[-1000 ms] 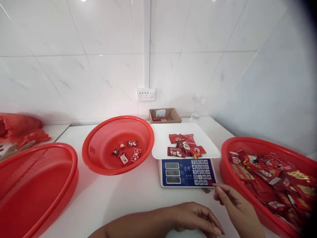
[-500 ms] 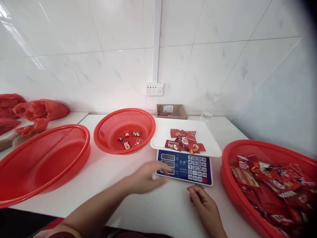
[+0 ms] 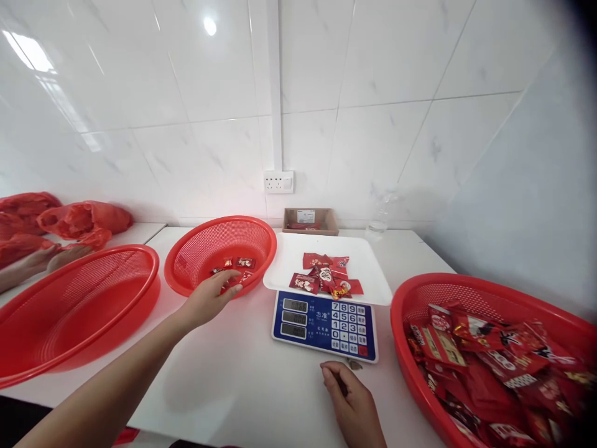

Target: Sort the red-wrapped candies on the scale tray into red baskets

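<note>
My left hand (image 3: 212, 300) reaches over the near rim of the middle red basket (image 3: 189, 239). Its fingers are stretched out and apart, close to a few small wrapped candies (image 3: 245, 262) on the basket floor, some of which it covers. My right hand (image 3: 349, 401) rests on the table in front of the scale (image 3: 324, 326), fingers curled in, with nothing visible in them. On the scale's white tray (image 3: 364, 255) lies a small heap of red snack packets (image 3: 324, 274). The scale's displays are lit.
At right stands a red basket (image 3: 403, 323) full of packets. Another red basket (image 3: 140, 264) is at left, with a co-worker's hands (image 3: 68, 256) and red plastic bags (image 3: 88, 218) beyond. A cardboard box (image 3: 331, 221) and clear bottle (image 3: 379, 218) stand near the wall.
My left hand has moved left from over the scale's displays to the middle basket. My right hand stays curled near the scale. The view has shifted slightly.
</note>
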The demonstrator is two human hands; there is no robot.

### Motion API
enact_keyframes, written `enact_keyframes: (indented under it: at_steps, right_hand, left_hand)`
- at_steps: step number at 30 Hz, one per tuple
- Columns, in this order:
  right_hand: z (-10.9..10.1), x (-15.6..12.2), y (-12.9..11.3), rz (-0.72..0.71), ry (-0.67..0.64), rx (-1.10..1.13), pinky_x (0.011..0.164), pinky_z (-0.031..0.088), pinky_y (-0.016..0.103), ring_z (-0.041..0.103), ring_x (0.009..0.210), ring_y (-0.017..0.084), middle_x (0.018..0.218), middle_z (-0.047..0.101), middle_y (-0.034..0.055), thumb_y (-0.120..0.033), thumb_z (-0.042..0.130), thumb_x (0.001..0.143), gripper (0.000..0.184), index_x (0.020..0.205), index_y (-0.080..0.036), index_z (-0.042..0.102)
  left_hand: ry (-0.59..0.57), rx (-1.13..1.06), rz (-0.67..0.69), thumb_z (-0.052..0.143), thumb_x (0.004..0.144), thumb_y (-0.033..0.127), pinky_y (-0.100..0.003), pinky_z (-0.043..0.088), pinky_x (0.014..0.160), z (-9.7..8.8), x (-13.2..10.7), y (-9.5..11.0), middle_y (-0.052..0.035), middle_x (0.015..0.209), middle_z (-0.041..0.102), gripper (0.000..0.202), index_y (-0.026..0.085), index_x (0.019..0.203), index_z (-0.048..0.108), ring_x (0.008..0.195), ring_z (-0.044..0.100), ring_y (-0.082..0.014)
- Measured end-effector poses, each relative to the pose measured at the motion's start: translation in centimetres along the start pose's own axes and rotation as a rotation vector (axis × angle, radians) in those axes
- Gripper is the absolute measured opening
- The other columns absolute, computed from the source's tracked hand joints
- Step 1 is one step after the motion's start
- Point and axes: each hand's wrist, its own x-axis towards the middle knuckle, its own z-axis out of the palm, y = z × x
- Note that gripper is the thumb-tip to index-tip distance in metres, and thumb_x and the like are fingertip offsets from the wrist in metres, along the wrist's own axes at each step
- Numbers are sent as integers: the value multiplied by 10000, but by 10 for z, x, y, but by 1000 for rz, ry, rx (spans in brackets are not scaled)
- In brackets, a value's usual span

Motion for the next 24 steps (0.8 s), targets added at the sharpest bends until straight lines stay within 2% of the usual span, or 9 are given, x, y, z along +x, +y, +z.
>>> enact_keyframes:
  at_steps: [5, 11, 17, 21, 24]
  right_hand:
    - [2, 0, 2, -12, 48, 22, 620, 494, 245, 616, 683, 177, 755, 676, 23, -489, 500, 794, 309, 797, -223, 660]
    - [-3, 2, 1, -24, -52, -53, 653, 503, 247, 635, 725, 188, 795, 692, 31, -469, 498, 796, 287, 790, -229, 656]
    - [3, 0, 3, -22, 25, 18, 640, 503, 262, 626, 693, 192, 768, 687, 29, -508, 474, 791, 325, 771, -236, 651]
    - [5, -1, 8, -20, 14, 29, 647, 503, 264, 622, 686, 191, 760, 684, 29, -520, 482, 786, 328, 779, -238, 650]
    - [5, -1, 10, -26, 21, 29, 642, 502, 258, 620, 686, 188, 768, 683, 28, -515, 492, 783, 319, 782, -239, 653]
  left_hand:
    - [-28, 57, -78, 366, 831, 549, -314, 462, 816, -11, -6, -7, -59, 1118, 590, 491, 223, 1178, 483, 971, 578, -217]
    - [-41, 180, -219, 411, 793, 552, -325, 471, 764, -36, -27, -23, -80, 1182, 568, 585, 232, 1283, 392, 922, 606, -237]
    - [-63, 367, -309, 398, 785, 545, -353, 459, 757, -54, -34, -51, -94, 1010, 642, 667, 203, 1352, 315, 914, 616, -288]
    - [-24, 541, -247, 382, 810, 491, -418, 412, 856, -61, -28, -69, -139, 1239, 514, 642, 191, 1369, 284, 1060, 533, -323]
    - [71, 745, -184, 365, 829, 459, -464, 325, 956, -68, -22, -82, -153, 1386, 343, 617, 170, 1367, 281, 1242, 352, -351]
